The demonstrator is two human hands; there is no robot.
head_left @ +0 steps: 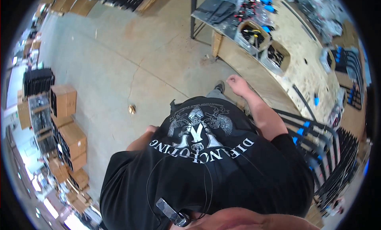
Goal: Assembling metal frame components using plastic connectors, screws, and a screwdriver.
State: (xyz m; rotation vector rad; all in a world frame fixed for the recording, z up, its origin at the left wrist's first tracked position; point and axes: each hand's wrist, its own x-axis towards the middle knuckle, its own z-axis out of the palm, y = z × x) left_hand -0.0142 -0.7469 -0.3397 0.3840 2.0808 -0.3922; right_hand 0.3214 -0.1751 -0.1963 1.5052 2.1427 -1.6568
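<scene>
Right hand [237, 85] hangs near the front of the wooden bench [299, 82]; fingers loosely curled, cannot tell whether tips meet. Left hand [151, 129] partly hidden behind black shirt [258, 174]; finger state cannot be told. Tub of dark parts [270, 65] stands on bench, near its front edge.

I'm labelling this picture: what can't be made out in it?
Bare left hand: head view, mostly hidden by the black fabric T-shirt; grip unclear.
Bare right hand: head view, palm hidden by its own curl; grip unclear.
Small dark pieces in a translucent, angular plastic container: head view, too small to identify.
Crumpled gold-brown object on grey concrete floor: head view, too small to identify.
</scene>
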